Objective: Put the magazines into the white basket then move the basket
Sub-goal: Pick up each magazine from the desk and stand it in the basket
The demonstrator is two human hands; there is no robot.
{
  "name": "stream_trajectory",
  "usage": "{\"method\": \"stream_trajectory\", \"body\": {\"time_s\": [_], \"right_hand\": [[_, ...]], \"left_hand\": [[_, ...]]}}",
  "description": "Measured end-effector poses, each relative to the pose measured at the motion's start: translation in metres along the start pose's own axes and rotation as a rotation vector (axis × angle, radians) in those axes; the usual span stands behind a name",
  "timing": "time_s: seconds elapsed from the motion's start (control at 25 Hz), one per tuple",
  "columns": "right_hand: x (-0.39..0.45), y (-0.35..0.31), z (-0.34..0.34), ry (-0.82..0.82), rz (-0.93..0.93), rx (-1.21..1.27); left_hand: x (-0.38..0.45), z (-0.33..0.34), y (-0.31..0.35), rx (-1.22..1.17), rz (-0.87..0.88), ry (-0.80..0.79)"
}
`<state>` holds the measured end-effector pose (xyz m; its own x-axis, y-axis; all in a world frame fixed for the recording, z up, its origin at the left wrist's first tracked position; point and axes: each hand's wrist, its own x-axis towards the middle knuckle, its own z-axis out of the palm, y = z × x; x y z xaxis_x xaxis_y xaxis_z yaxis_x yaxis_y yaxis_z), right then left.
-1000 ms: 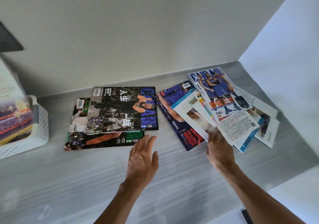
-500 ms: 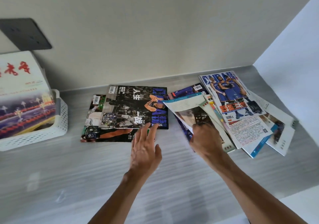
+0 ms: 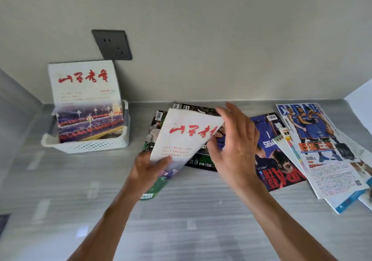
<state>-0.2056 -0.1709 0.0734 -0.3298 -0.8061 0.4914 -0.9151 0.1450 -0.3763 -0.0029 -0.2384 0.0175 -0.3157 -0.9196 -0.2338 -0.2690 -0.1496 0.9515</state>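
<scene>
Head view, from the biggest thing down: the grey table carries the white basket at the left, near the wall, with one white magazine already standing upright in it, leaning back toward the wall.

Half a second ago the right hand was drawing a magazine out of the fanned pile at the right while the left hand hovered with straight fingers over the dark pile. Now that white magazine with red lettering is off the pile and in the air above the dark pile, between the basket and the fanned pile.

The left hand has taken it: its grip is curled around the lower left corner. The right hand has fingers spread and relaxed at the magazine's right edge, apparently letting go. I judge the handover all but done, with the carry to the basket next.

The magazine's long axis runs from lower left to upper right, cover facing the camera, its title end uppermost.
</scene>
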Motion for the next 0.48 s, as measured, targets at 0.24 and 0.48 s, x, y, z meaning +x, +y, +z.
{"method": "stream_trajectory", "body": {"time_s": [0.24, 0.48], "right_hand": [[-0.017, -0.015, 0.048, -0.636, 0.69, 1.051], [-0.027, -0.054, 0.08, -0.477, 0.38, 0.932]], "left_hand": [[-0.006, -0.066, -0.005, -0.355, -0.042, 0.082], [-0.015, -0.112, -0.017, -0.285, 0.203, 0.457]]}}
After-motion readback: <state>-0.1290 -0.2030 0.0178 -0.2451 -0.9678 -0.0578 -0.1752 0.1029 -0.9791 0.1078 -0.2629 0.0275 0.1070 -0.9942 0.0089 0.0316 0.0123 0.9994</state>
